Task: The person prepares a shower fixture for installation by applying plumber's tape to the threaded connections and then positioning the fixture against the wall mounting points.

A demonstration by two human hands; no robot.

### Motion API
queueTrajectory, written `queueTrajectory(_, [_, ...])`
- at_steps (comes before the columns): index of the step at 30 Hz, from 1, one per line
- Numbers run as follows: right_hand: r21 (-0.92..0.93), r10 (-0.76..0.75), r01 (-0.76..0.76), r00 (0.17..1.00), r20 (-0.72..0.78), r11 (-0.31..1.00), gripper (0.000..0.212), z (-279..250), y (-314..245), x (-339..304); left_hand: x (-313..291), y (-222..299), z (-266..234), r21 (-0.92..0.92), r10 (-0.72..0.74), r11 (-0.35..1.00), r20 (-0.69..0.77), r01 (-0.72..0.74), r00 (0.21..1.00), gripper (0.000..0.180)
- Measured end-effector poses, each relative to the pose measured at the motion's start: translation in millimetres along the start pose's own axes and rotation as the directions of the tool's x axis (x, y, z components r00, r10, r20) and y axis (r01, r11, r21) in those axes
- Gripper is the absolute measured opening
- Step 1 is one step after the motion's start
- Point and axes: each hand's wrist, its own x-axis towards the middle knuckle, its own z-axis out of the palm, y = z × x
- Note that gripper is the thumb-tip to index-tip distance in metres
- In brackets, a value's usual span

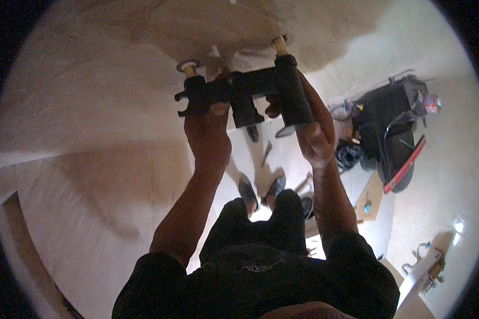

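Observation:
Against the wall in front of me I hold a black wall-mounted mixer tap (256,82) with both hands. My left hand (210,133) is closed around its left end, below a hook-shaped black holder (181,104). My right hand (319,139) grips the right end, its fingers behind the thick black cylinder. A brass connector (190,69) shows above the left end, with a round ring around it. Another brass connector (280,45) joins the right end to the wall. Both are at the wall; whether they are threaded in fully I cannot tell.
On the right lies a black tool bag (380,114) with a red spirit level (405,165) and a can (432,103) by it. A small dark tool (266,152) lies on the floor beyond my shoes. A white object (423,274) sits at lower right.

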Motion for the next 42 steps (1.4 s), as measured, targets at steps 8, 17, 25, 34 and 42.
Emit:
queueTrajectory(8, [-0.208,-0.423,0.429,0.903,0.078,0.879,0.057,-30,44,31,20,-27,-7,-0.068,0.24,0.968,-0.01,-0.24,0.971,0.035])
queueTrajectory(17, [-0.642,-0.949,0.759,0.272,0.16,0.11,0.028,-57,80,105,46,-64,5,-0.177,0.621,0.778,0.072,-0.603,0.78,0.032])
queueTrajectory(25, [-0.576,-0.977,0.808,0.003,0.214,-0.123,0.014,-43,86,128,61,-75,-3,-0.074,0.773,0.628,-0.059,-0.775,0.632,0.031])
queueTrajectory(34, [-0.65,-0.984,0.76,0.101,0.147,-0.019,0.017,-40,90,134,60,-73,-8,-0.127,0.725,0.682,-0.009,-0.72,0.689,0.03])
queueTrajectory(42, [-0.608,-0.986,0.792,0.046,0.161,-0.062,0.02,-42,85,137,31,-64,-15,0.53,0.984,0.178,-0.098,-0.829,0.149,0.038])
